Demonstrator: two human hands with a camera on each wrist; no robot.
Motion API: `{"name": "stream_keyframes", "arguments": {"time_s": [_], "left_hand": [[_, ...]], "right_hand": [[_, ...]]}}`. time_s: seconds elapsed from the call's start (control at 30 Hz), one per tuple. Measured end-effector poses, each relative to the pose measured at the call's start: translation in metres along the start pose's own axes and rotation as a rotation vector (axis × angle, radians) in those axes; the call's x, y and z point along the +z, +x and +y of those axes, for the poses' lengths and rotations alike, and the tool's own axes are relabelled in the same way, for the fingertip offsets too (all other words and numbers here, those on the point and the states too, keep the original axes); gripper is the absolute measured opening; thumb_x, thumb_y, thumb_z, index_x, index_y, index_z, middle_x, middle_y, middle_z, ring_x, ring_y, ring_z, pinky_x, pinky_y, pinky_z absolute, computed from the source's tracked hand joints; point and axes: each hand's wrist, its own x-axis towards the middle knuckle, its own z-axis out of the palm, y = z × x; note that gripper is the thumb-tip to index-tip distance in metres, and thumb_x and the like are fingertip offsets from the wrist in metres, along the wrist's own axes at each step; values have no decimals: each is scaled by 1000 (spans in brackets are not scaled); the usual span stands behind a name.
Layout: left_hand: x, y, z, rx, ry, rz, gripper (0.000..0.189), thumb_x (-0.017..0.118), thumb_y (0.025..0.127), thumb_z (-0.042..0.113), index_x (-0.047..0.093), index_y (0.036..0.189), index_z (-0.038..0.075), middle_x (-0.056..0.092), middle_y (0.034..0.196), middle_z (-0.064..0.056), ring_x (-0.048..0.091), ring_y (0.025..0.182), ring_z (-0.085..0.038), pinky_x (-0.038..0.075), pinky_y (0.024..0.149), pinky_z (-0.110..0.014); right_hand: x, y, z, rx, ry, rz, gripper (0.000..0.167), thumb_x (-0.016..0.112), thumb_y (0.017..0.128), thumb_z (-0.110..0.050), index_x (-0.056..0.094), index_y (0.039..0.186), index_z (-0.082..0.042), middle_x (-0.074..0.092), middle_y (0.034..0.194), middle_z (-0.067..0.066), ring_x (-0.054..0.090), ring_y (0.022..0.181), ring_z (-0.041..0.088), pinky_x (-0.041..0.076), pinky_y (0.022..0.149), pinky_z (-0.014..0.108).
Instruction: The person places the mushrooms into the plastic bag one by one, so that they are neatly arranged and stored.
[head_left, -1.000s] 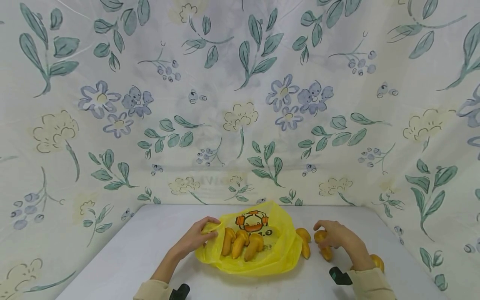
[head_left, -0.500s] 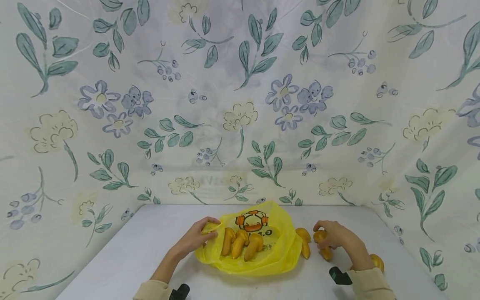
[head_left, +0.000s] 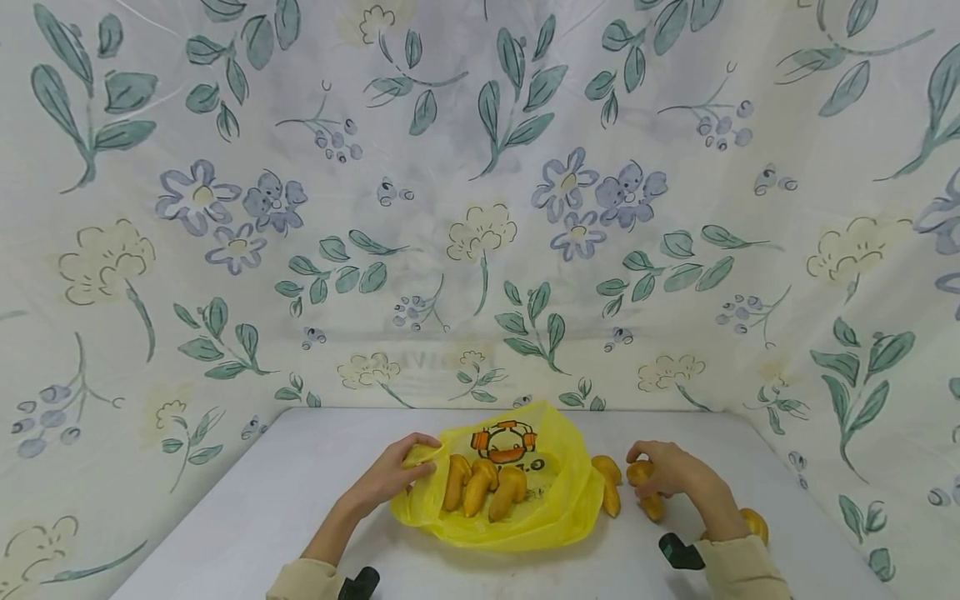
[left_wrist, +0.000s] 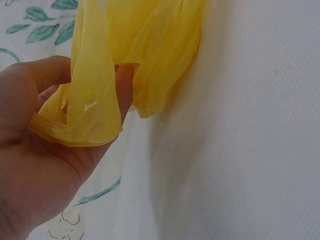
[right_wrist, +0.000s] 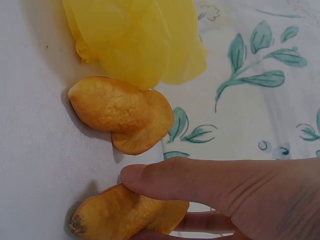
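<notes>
Your left grip (head_left: 393, 475) holds the yellow bag (head_left: 517, 532); right of it, your right grip (head_left: 672, 470) pinches a mushroom (right_wrist: 112, 216), forearm (head_left: 723, 510) part-hiding what seems another mushroom (head_left: 757, 525).

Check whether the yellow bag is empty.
Not empty: the head view shows three mushrooms lying inside the yellow bag.

Bag (head_left: 517, 535) on table (head_left: 300, 467), three mushrooms (head_left: 480, 489) inside, other mushrooms (head_left: 609, 473) right

Yellow bag (head_left: 517, 536) lies open w/ 3 orange mushrooms (head_left: 480, 490) in, loose mushroom (right_wrist: 117, 107) alongside, pinched mushroom (right_wrist: 112, 212) in R hand (head_left: 677, 468).
</notes>
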Motion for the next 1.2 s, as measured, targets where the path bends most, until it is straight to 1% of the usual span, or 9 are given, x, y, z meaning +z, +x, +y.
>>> {"name": "stream_keyframes", "arguments": {"time_s": [0.2, 0.43, 0.9, 0.97, 1.13, 1.2], "left_hand": [[1, 0, 2, -4, 13, 9, 32, 64, 94, 16, 57, 124, 9, 55, 133, -17, 52, 91, -20, 48, 63, -29], [3, 0, 1, -29, 9, 25, 32, 64, 94, 14, 57, 125, 11, 57, 125, -14, 52, 86, -19, 47, 62, -29], [2, 1, 0, -16, 3, 19, 32, 65, 93, 16, 57, 124, 11, 56, 129, -15, 52, 92, -21, 47, 64, -31], [2, 1, 0, -19, 1, 20, 32, 65, 93, 16, 57, 124, 11, 56, 130, -14, 52, 93, -21, 47, 65, -31], [2, 1, -1, -20, 0, 18, 33, 65, 93, 17, 57, 125, 11, 55, 130, -14, 51, 92, -21, 47, 65, -31], [2, 0, -1, -16, 0, 15, 33, 65, 94, 17, 57, 125, 11, 55, 130, -15, 51, 91, -21, 47, 64, -30]], "right_hand": [[0, 2, 2, -15, 1, 0, 46, 81, 78, -11, 60, 118, -8, 64, 105, 9, 57, 74, 19, 55, 70, 33], [1, 5, 3, -7, 0, -10, 46, 82, 77, -11, 61, 118, -10, 65, 104, 8, 57, 73, 18, 54, 69, 31], [-2, 2, -1, -34, 20, 6, 46, 81, 77, -11, 60, 118, -9, 65, 106, 9, 58, 76, 19, 56, 71, 34], [-3, 3, -1, -50, 14, 10, 45, 80, 77, -11, 60, 118, -8, 66, 107, 10, 58, 76, 19, 56, 71, 34], [-4, 1, -2, -79, 9, 23, 44, 80, 79, -12, 60, 118, -7, 66, 108, 10, 59, 77, 19, 56, 71, 35], [-5, 0, -4, -78, 12, 29, 44, 80, 78, -12, 60, 118, -7, 66, 107, 10, 59, 77, 19, 56, 71, 35]]}}
